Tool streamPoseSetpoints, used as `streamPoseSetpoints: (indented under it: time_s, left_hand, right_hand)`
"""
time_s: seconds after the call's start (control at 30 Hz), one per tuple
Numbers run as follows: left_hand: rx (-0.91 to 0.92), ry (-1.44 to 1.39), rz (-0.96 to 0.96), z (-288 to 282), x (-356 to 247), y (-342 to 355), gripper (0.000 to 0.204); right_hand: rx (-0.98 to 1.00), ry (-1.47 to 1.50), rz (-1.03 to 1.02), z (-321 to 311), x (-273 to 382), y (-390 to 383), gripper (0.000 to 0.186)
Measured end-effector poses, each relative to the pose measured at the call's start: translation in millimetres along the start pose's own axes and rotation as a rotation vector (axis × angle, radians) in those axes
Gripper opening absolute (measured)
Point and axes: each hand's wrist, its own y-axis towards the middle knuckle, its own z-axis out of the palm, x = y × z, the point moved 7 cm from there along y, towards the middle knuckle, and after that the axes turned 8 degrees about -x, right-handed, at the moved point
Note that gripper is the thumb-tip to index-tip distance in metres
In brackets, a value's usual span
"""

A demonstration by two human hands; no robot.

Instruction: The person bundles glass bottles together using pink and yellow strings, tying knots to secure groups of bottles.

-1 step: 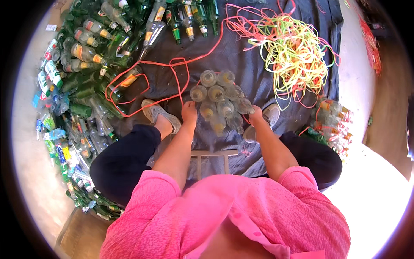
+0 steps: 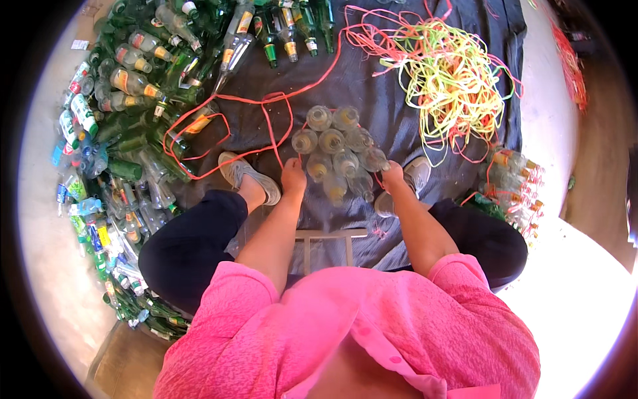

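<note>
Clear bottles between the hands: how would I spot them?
On the dark sheet, look between the left hand and right hand. These tightly grouped clear bottles have a hand at each side, unlike the bottles beside the right knee.

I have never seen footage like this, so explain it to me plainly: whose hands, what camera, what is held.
There is no machine here. A person in a pink top works with two bare hands, seen from above by a wide fisheye camera worn on the head; that lens bends straight edges.

The left hand and right hand are at either side of a cluster of clear bottles. Red strap runs to the left hand; both hands look curled, perhaps around strap, but the fingers are too small to be sure.

On the dark cloth lies a yellow and red tangle. Many more bottles are piled at left, and a bundle stands at right.
</note>
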Motion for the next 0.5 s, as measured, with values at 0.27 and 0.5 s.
streamPoseSetpoints:
  time_s: [0.27,0.5]
  left_hand:
    - [0.287,0.61,0.183,2,-49,-122,0.027]
    - [0.359,0.658,0.1,6,-68,-130,0.029]
  right_hand:
    - [-0.13,-0.194,-0.28,21,15,-22,0.023]
    - [-0.077,-0.025,-0.078,-36,84,-97,0.033]
